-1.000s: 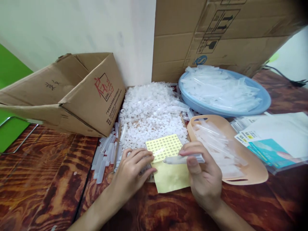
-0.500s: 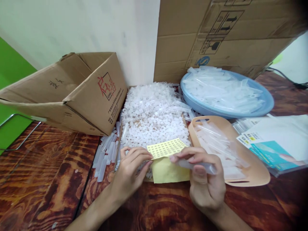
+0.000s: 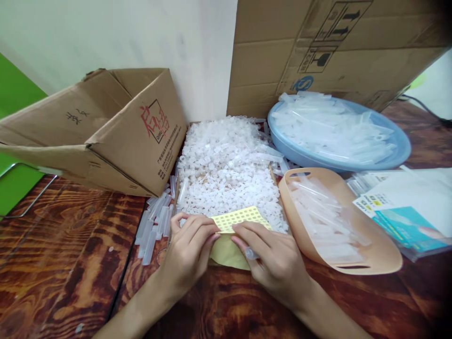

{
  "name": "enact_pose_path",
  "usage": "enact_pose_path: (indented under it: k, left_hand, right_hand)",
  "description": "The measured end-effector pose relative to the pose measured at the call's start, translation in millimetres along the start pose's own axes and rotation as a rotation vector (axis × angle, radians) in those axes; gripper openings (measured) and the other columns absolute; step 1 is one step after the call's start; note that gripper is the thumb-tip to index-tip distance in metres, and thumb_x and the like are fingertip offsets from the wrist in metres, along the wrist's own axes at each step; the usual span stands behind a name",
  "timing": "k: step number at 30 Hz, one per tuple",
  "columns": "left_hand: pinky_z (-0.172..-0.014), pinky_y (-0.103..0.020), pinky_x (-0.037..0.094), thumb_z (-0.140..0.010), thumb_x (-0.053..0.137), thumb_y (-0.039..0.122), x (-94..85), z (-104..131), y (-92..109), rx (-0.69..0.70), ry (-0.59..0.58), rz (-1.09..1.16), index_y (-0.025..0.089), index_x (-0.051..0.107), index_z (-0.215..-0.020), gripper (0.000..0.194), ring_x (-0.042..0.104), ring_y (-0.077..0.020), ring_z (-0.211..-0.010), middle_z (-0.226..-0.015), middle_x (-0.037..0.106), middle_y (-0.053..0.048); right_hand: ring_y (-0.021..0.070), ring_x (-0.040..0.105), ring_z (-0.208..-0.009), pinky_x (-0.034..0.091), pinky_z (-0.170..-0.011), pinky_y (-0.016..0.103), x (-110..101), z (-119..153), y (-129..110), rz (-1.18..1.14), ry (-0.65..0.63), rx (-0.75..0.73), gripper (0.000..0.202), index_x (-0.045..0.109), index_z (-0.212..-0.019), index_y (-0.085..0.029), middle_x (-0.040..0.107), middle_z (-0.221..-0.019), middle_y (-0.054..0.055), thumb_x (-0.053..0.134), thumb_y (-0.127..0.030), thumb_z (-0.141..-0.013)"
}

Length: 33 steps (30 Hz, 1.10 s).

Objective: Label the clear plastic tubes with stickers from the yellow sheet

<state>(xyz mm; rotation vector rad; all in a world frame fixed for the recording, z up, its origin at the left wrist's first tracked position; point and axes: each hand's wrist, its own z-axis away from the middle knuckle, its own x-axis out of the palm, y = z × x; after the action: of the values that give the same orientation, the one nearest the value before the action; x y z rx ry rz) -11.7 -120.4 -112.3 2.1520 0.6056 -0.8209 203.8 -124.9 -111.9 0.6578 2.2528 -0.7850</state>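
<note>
A yellow sticker sheet [image 3: 242, 217] with rows of small dark marks is folded, its plain yellow part hanging toward the table's front edge. My left hand [image 3: 190, 242] pinches the sheet's left side at the fold. On the right, my right hand [image 3: 273, 256] has thumb and fingers on the same fold, with a translucent tube [image 3: 251, 253] held in its curled fingers; only the tube's end shows. Behind the sheet, many small white caps [image 3: 229, 183] fill a shallow cardboard tray.
An open cardboard box [image 3: 141, 136] stands at the left, near loose tubes [image 3: 150, 242]. At the right are a blue basin [image 3: 291, 153] of tubes, a peach tray [image 3: 383, 256] with more tubes, and plastic packets [image 3: 409, 226]. A large carton [image 3: 261, 61] stands behind.
My right hand has turned over and moved left onto the fold of the sheet. The tube in it now shows only its end. The view has shifted slightly.
</note>
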Motion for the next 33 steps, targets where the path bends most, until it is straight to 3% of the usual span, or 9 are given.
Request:
enact_pose_path:
  k: [7, 14, 21, 33]
  left_hand:
    - [-0.093, -0.041, 0.039, -0.102, 0.060, 0.008, -4.6, 0, -1, -0.023, -0.019, 0.017, 0.022, 0.060, -0.118, 0.021, 0.069, -0.0209, -0.102, -0.108, 0.072, -0.006]
    - [-0.089, -0.039, 0.039, -0.101, 0.058, 0.008, -9.0, -2, 0, 0.011, -0.020, -0.020, 0.023, 0.060, -0.107, 0.016, 0.068, -0.0195, -0.097, -0.103, 0.070, -0.003]
    - [-0.092, -0.040, 0.036, -0.100, 0.059, 0.005, -10.1, -2, -1, 0.044, -0.011, -0.056, 0.022, 0.062, -0.104, 0.017, 0.068, -0.0201, -0.096, -0.104, 0.070, -0.004]
    - [-0.093, -0.041, 0.032, -0.102, 0.051, 0.005, -14.8, -3, -3, 0.085, -0.100, -0.091, 0.019, 0.059, -0.108, 0.017, 0.066, -0.0224, -0.100, -0.105, 0.071, -0.007]
  right_hand:
    - [0.0229, 0.079, -0.084, 0.064, -0.068, 0.032, 0, 0, 3, 0.021, -0.014, -0.012, 0.036, 0.072, -0.118, -0.012, 0.081, -0.103, 0.013, 0.049, 0.000, -0.094]
    - [0.0226, 0.079, -0.080, 0.065, -0.067, 0.032, 0, -3, 1, 0.049, 0.010, -0.049, 0.044, 0.075, -0.115, -0.011, 0.081, -0.099, 0.014, 0.043, 0.003, -0.090]
    - [0.0212, 0.078, -0.078, 0.063, -0.065, 0.030, -1, -3, 0, 0.070, 0.008, -0.061, 0.042, 0.075, -0.113, -0.011, 0.081, -0.096, 0.013, 0.042, 0.002, -0.091]
    - [0.0212, 0.077, -0.080, 0.063, -0.066, 0.030, -2, -3, 2, 0.066, -0.009, -0.054, 0.044, 0.076, -0.114, -0.013, 0.080, -0.096, 0.012, 0.043, 0.003, -0.088]
